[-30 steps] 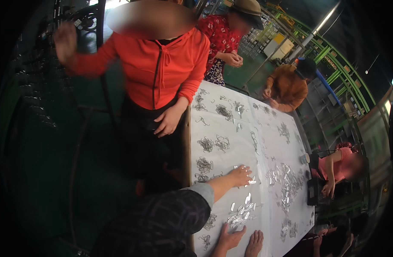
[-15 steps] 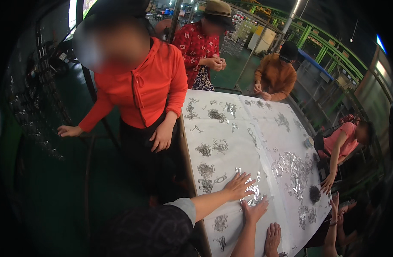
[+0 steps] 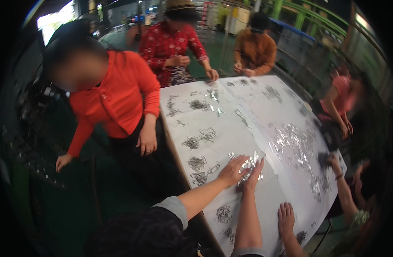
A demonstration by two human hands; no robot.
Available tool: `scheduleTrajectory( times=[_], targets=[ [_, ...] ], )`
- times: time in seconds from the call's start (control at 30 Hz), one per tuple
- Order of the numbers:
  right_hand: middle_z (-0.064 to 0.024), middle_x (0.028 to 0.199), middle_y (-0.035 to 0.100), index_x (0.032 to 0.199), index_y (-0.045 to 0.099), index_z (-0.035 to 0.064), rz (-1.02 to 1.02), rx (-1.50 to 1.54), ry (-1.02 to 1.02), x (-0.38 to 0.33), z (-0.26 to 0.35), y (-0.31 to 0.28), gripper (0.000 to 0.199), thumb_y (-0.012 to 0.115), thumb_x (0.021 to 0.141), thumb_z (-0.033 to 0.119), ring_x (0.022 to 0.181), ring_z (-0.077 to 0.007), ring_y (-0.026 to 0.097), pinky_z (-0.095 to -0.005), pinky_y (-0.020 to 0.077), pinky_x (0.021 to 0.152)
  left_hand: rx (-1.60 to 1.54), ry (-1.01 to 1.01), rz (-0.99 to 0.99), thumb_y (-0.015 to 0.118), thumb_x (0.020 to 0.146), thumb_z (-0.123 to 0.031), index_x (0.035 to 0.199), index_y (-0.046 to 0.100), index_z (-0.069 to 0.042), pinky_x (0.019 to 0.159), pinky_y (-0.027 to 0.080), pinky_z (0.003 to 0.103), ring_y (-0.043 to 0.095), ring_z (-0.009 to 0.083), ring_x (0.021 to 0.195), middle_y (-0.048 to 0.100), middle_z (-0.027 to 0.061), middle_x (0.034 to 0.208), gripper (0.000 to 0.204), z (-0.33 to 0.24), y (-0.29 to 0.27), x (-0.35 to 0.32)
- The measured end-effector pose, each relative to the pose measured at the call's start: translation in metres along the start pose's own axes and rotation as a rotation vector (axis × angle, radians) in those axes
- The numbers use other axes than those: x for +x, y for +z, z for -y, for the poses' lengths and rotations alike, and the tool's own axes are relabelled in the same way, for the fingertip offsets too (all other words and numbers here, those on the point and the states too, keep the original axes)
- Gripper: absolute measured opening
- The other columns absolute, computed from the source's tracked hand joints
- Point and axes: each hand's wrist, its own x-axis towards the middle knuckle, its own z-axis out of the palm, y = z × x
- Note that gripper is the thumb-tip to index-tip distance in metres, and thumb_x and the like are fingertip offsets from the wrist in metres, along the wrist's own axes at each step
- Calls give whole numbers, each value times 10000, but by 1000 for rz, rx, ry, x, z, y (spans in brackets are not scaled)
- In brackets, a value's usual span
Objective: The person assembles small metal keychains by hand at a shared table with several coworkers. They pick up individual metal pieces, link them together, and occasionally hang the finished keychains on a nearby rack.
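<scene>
My left hand [image 3: 233,172] lies low over the white-covered table [image 3: 192,160] with its fingers stretched out. Close beside it, my right hand [image 3: 252,176] stands on edge, its fingers straight and pointing away from me. Between and just beyond the two hands is a heap of small, shiny, elongated metal pieces [image 3: 250,162]. Both hands touch the heap and neither grasps a piece. The pieces' exact kind is too small to tell. Left of my hands sit small piles of dark bent wire hooks [image 3: 196,163].
A wide spread of shiny pieces [image 3: 292,141] covers the table's right half. Another person's hand [image 3: 286,218] rests flat right of my right forearm. A person in a red-orange jacket [image 3: 119,94] stands at the left edge. Several others work around the far and right sides.
My hands have drawn together, squeezing the shiny pieces into a tighter heap. The view has shifted. A person in patterned red now reaches one hand to the table's far edge.
</scene>
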Motion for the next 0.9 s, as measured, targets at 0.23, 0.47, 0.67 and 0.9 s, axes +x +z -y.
scheduleTrajectory(
  times=[0.23,0.47,0.67,0.9],
  targets=[
    [-276,1496,286,1478,253,5,-74,-871,138,-40,28,-52,663,402,984,421,1420,-419,201,-508,78,1163,35,-33,63,556,926,-367,1380,449,-58,1099,294,469,422,380,1298,493,209,1367,559,3,-8,3],
    [-225,1501,302,1468,233,-25,51,-534,20,-44,21,-42,743,433,960,479,1423,-391,203,-519,95,1155,149,180,225,581,880,-484,1415,415,-114,1128,221,536,377,347,1347,452,171,1417,671,-5,-3,2],
    [-229,1413,429,1404,378,-6,-28,-523,67,-85,67,-91,596,485,971,389,1333,-347,397,-414,297,1099,319,539,604,629,764,-632,1419,423,-241,1135,166,590,306,310,1396,386,101,1477,791,-19,-12,1],
    [-192,1269,555,1218,566,38,116,-692,29,-154,118,-121,407,550,946,341,1198,-354,523,-402,417,1002,399,527,539,624,844,-403,1230,607,-218,1139,184,570,320,295,1384,414,78,1452,428,-11,-5,-4]
  ],
)
